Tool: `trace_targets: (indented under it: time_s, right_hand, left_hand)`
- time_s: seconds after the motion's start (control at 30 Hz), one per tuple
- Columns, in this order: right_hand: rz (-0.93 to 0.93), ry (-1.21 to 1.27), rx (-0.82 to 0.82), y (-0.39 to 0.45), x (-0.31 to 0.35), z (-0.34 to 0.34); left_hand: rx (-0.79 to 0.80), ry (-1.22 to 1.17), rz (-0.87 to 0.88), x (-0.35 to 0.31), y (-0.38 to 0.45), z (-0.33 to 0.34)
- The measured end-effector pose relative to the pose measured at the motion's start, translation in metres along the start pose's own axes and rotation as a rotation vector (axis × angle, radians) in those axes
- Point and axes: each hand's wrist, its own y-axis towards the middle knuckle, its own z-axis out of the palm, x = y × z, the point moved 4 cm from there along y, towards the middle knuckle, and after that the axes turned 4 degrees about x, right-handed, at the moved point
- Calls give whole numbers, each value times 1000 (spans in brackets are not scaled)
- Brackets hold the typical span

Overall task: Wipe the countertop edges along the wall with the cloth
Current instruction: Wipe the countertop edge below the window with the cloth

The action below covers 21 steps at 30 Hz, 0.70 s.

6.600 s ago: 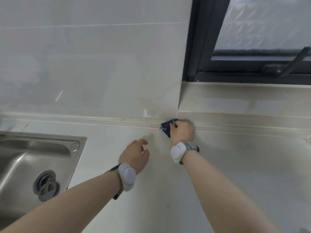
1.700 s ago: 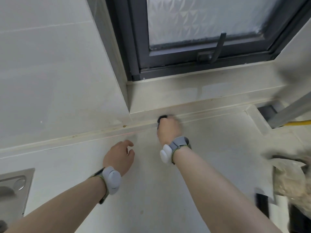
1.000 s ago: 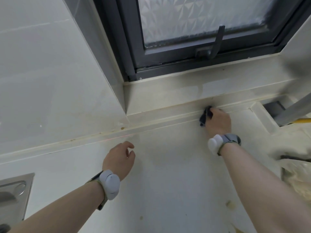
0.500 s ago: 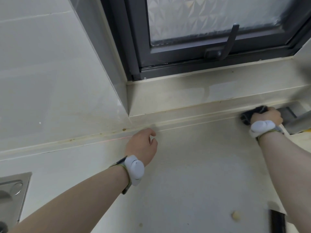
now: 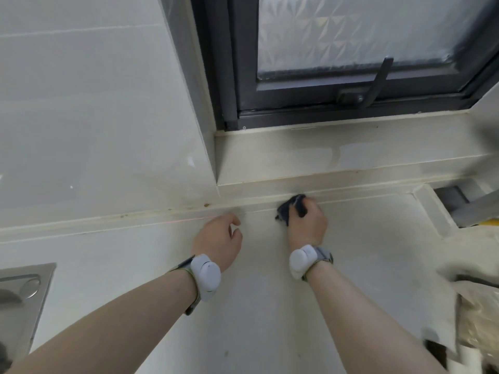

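My right hand grips a dark blue cloth and presses it against the countertop's raised back edge below the window. Only part of the cloth shows beyond my fingers. My left hand rests on the pale countertop just to the left, fingers loosely curled and holding nothing, close to the same edge strip. Small brown specks sit on the edge strip left of my hands.
A steel sink lies at the lower left. A dark-framed window with a handle sits above the ledge. At the right are a recess with a grey bar and a crinkled bag.
My right hand slid the cloth along the edge to the far right, then came back left toward the middle. My left hand stayed resting on the counter.
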Motion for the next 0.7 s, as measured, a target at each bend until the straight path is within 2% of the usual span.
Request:
trace_targets:
  time_s: [0.13,0.23,0.5,0.6,0.7]
  right_hand:
    - [-44,-12,190,-38,43,56]
    - [-161,-81,329,-63,83,93]
    - [-432,-495,514,-125,173,179]
    - [-460,-522,550,-139,186,189]
    - [-546,-486,524,-138,180,170]
  left_hand:
    - [-33,-22,-40,30,-18,-15]
    - [-31,-7,-111,64,-34,-29]
    - [-82,-32,-292,150,-66,-74]
    - [-114,-42,-321,174,-73,-88]
    - [-128,-52,-330,187,-76,-96]
